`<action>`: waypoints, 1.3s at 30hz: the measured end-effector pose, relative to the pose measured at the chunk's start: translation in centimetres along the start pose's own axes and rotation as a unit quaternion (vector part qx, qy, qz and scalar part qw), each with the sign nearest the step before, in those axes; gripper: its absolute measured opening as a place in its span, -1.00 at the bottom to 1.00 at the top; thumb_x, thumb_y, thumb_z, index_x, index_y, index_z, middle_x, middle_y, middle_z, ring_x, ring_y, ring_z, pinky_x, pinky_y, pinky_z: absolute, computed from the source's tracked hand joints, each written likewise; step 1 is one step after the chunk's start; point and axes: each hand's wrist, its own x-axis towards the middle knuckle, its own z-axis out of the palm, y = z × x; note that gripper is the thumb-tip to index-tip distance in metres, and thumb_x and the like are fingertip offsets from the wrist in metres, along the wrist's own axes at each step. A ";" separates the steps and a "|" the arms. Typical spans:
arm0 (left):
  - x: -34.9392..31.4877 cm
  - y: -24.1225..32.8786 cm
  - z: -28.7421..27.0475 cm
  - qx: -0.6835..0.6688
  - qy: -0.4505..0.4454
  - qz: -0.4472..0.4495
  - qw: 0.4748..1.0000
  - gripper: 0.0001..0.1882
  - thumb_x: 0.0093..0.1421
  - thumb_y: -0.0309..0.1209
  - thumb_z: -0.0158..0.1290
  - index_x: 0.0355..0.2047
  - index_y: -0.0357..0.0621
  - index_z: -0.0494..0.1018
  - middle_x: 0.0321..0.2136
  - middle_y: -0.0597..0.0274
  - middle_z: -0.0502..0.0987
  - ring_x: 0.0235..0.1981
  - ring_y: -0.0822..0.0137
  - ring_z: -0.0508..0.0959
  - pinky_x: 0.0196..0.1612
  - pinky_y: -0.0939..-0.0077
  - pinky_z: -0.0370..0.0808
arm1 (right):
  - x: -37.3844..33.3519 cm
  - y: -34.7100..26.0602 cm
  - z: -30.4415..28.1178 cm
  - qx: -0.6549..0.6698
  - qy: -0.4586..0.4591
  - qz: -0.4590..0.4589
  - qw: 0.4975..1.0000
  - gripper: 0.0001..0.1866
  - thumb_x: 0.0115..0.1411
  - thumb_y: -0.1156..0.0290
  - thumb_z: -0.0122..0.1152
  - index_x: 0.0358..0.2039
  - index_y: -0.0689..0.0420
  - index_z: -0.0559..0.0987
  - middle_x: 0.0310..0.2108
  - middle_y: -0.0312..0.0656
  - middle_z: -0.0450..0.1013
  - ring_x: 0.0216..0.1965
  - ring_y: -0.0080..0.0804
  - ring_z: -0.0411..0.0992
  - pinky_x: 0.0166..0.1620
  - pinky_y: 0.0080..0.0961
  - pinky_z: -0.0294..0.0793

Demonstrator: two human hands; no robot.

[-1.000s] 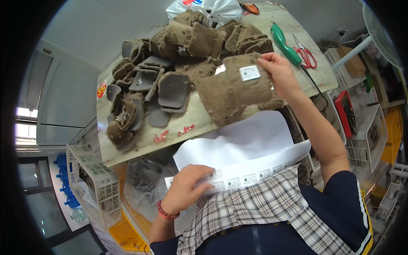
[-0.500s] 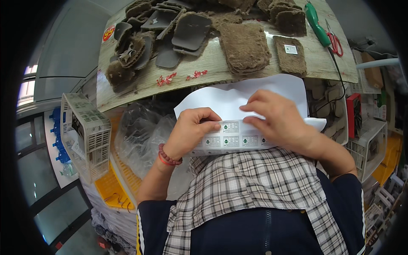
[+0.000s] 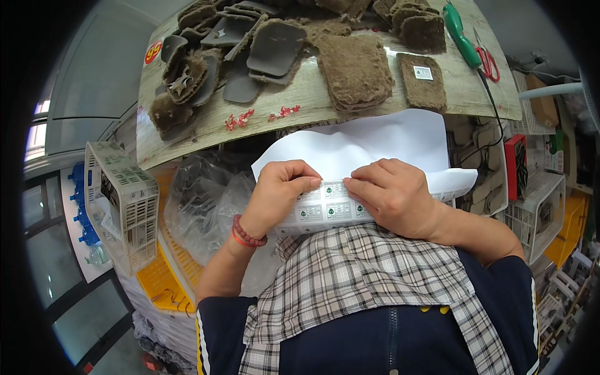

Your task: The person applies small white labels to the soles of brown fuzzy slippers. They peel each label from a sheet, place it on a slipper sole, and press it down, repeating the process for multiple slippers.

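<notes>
A white sheet of printed labels (image 3: 331, 211) lies across my lap, its plain upper part (image 3: 369, 140) leaning up against the table edge. My left hand (image 3: 279, 192) pinches the sheet between thumb and forefinger at the top row of labels. Close beside it, my right hand (image 3: 392, 192) has its fingertips pressed together at the right edge of a label in that row. Whether a label corner is lifted there is too small to tell. Beyond the sheet, a brown fibrous pad (image 3: 431, 94) bears one small white label (image 3: 423, 72). A stack of similar pads (image 3: 355, 75) stands left of it.
Grey-faced pads (image 3: 275, 50) lie heaped on the table (image 3: 206, 137) at the far left. A green corded tool (image 3: 461, 37) and red-handled scissors (image 3: 489, 64) lie far right. Clear plastic bags (image 3: 206, 200) and a white crate (image 3: 125, 206) are at my left.
My right hand has come down and left onto the label sheet, its fingers closing near my left thumb. My left hand stays pinched on the sheet.
</notes>
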 end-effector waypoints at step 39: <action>8.7 5.1 2.2 0.488 0.148 0.381 0.771 -0.54 0.05 -0.60 0.10 0.02 -0.28 0.42 0.08 -0.04 0.39 0.16 -0.01 0.34 0.23 0.12 0.24 | 10.3 14.0 -2.7 0.359 0.075 0.315 0.875 -0.93 0.27 0.50 0.09 -0.34 0.22 0.47 -0.49 -0.33 0.41 -0.45 -0.65 0.37 -0.35 -0.67 0.41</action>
